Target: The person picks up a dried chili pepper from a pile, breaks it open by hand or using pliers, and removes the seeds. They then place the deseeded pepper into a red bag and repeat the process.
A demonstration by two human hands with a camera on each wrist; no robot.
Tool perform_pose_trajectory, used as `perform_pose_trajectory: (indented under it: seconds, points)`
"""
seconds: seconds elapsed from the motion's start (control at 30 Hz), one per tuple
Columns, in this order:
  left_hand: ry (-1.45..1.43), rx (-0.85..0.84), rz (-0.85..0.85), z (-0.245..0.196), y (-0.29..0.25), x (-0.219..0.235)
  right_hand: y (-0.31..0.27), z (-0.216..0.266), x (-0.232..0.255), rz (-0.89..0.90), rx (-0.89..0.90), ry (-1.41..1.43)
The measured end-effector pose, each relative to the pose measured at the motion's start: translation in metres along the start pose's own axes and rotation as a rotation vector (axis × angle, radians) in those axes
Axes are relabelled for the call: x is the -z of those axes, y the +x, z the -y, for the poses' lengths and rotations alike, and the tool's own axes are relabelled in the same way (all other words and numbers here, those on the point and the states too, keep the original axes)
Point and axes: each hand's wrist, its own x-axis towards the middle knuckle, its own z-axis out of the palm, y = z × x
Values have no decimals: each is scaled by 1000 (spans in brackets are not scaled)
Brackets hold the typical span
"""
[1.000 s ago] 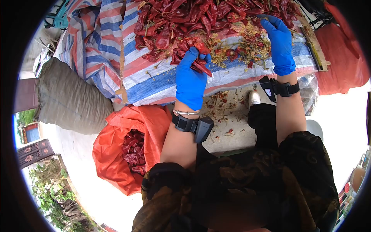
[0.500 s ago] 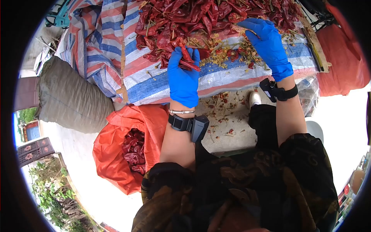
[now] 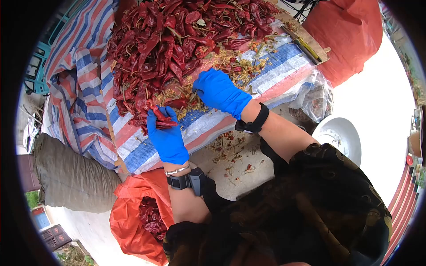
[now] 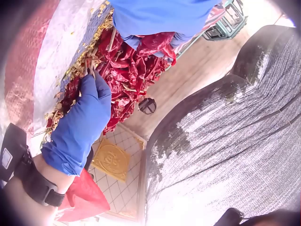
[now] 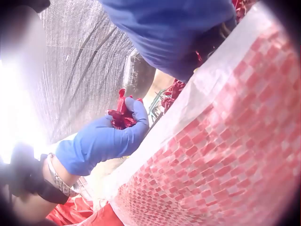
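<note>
A blue glove covers my left hand (image 3: 168,139). Its thumb and fingers pinch a small bunch of dried red chilies (image 5: 123,115), wrinkled and glossy. This hand is at the front left edge of a large heap of dried chilies (image 3: 155,48). My right hand (image 3: 222,91), also blue-gloved, is to the right of the left hand, low over scattered yellow seeds and stems (image 4: 87,61). Its fingers bend inward with the tips down among the seeds, and I cannot tell whether they pinch anything. A loose chili (image 3: 177,103) lies between the two hands.
Striped woven sheeting (image 3: 133,153) covers the work surface. An open red sack (image 3: 122,226) with chilies stands at lower left, beside a bulky grey-brown sack (image 3: 73,175). A yellow-and-black tool (image 3: 306,46) lies at the right edge. Beyond are another red sack (image 3: 346,40) and a metal basin (image 3: 339,139).
The head view has turned, so the heap shows more fully. My right hand has come left toward the left hand, and its spread fingers have bent inward. The left hand still holds chilies.
</note>
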Motion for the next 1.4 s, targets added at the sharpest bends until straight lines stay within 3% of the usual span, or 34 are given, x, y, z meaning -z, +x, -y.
perform_pose_trajectory:
  seconds: [0.17, 0.3, 0.43, 0.5, 0.57, 0.63, 0.7, 0.8, 0.87, 0.97, 1.07, 1.2, 1.27, 1.3, 1.37, 1.4]
  points:
    - [13, 3, 35, -4, 2, 2, 5, 0, 22, -219, -151, 405]
    - [15, -14, 17, -4, 1, 1, 6, -19, 41, -255, -294, 700]
    - [-37, 3, 60, -4, 3, 4, 2, -55, 67, -545, -374, 500]
    - [-27, -35, 17, -2, 3, 3, -6, -90, 76, -580, -464, 203]
    - [2, -53, -36, -2, 5, 4, -14, -108, 83, -583, -440, -246]
    - [24, -77, -42, -3, 4, 2, -15, -121, 63, -534, -537, -432]
    - [44, -94, -49, -3, 5, 1, -10, -99, 56, -496, -459, -312]
    - [-10, -105, -83, -5, 6, 2, 5, -48, 41, -419, -94, 73]
    - [32, -109, -42, -5, 4, 0, 6, -5, 25, -303, -38, 213]
    - [-1, -124, -113, -6, 4, -3, 1, 37, 4, -127, -34, 198]
    - [3, -114, -118, -9, 3, -4, 0, 44, -10, -25, -29, 115]
    - [-15, -112, -117, -13, 3, -5, 2, 31, -8, -120, -18, 241]
    - [-27, -108, -105, -14, 4, -2, 4, 29, 0, -251, -174, 448]
    - [-31, -102, -97, -14, 5, -1, 4, 28, 2, -249, -165, 446]
    - [27, -121, -113, -12, 5, -2, 7, 30, 10, -223, -391, 792]
    - [93, -135, -131, -10, 5, -3, 7, 32, 17, -182, -409, 868]
